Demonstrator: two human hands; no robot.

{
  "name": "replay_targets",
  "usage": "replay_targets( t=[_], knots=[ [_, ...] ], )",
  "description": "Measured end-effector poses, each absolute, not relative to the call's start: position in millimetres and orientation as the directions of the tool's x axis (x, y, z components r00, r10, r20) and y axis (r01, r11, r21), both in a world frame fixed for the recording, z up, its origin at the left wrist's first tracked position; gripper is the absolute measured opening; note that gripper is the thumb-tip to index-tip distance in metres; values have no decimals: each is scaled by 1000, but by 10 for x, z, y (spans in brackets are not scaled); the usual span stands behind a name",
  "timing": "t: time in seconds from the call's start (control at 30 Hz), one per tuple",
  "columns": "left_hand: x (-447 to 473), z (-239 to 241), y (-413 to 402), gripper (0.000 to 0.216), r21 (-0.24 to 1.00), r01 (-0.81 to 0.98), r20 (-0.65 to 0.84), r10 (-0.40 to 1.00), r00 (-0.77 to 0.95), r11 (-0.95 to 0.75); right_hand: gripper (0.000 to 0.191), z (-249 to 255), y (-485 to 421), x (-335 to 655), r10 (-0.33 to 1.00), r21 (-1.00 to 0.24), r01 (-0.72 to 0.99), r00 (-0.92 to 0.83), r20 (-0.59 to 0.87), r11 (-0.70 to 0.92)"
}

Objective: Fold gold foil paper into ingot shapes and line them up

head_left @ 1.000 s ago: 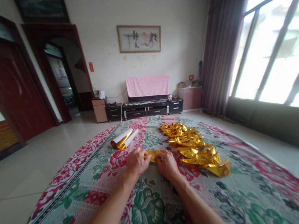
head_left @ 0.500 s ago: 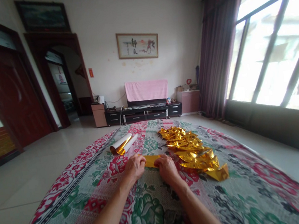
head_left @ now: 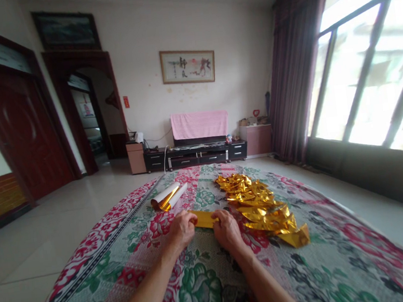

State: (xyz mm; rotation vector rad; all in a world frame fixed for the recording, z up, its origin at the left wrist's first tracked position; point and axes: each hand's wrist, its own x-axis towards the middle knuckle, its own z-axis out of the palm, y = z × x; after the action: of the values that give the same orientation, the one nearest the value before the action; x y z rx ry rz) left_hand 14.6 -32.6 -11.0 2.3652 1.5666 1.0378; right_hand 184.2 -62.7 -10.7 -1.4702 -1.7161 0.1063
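Observation:
Between my hands a folded strip of gold foil paper is held out flat, just over the flowered tablecloth. My left hand pinches its left end, with the fingers curled in. At the other end, my right hand is closed on the strip the same way; the fingertips partly cover the foil. To the right lies a row of folded gold foil paper pieces, overlapping one another. Beyond my left hand rest loosely rolled foil sheets, white on one side and gold on the other.
The round table wears a flowered tablecloth. Past its far edge stands a low black TV cabinet, with a pink cloth draped over the screen. A large window with a purple curtain is on the right.
Both hands stay on the strip, which now shows slightly more of its surface and a crease along it. The whole view has shifted down a little. The foil pieces and rolls have not moved.

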Motion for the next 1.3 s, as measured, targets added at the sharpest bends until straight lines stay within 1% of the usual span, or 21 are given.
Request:
replay_targets(
  t=[0.23, 0.43, 0.53, 0.67, 0.73, 0.87, 1.0, 1.07, 1.13, 1.17, 1.23, 1.27, 1.3],
  knots=[
    [165, -86, -374, 24, 409, 777, 527, 818, 228, -480, 39, -126, -594, 1822, 813, -557, 801, 165, 558, 220],
    [176, -92, -395, 20, 367, 802, 536, 812, 232, -471, 21, -151, -571, 1838, 801, -541, 785, 99, 591, 302],
    [183, -83, -402, 19, 353, 811, 543, 808, 228, -466, 20, -135, -601, 1830, 787, -535, 779, 88, 610, 328],
    [200, -47, -427, 16, 341, 826, 563, 801, 202, -449, 18, -70, -672, 1804, 725, -517, 796, 150, 673, 315],
    [208, -32, -442, 14, 339, 838, 558, 808, 187, -428, 17, -38, -699, 1794, 697, -494, 809, 154, 700, 317],
    [221, -20, -455, 15, 373, 839, 545, 825, 147, -396, 19, -8, -704, 1781, 687, -485, 804, 136, 713, 345],
    [228, -10, -442, 17, 486, 799, 519, 853, 63, -355, 18, 5, -697, 1762, 714, -472, 814, 104, 692, 338],
    [234, -3, -423, 17, 579, 739, 509, 861, 2, -344, 16, 10, -701, 1753, 712, -459, 826, 104, 694, 327],
    [244, 6, -395, 17, 715, 610, 470, 881, -57, -342, 16, 10, -704, 1745, 707, -470, 815, 110, 699, 338],
    [249, 11, -380, 16, 796, 506, 423, 903, -73, -332, 16, 8, -704, 1742, 707, -480, 801, 102, 700, 359],
    [259, 26, -355, 18, 940, 217, 280, 959, -49, -264, 17, 1, -703, 1734, 716, -492, 765, 58, 695, 416],
    [263, 36, -348, 20, 978, 49, 204, 979, -6, -203, 17, -1, -704, 1730, 721, -490, 749, 23, 692, 446],
    [266, 50, -345, 24, 985, -112, 137, 990, 41, -132, 17, -1, -708, 1725, 724, -482, 739, -12, 689, 471]
  ],
)
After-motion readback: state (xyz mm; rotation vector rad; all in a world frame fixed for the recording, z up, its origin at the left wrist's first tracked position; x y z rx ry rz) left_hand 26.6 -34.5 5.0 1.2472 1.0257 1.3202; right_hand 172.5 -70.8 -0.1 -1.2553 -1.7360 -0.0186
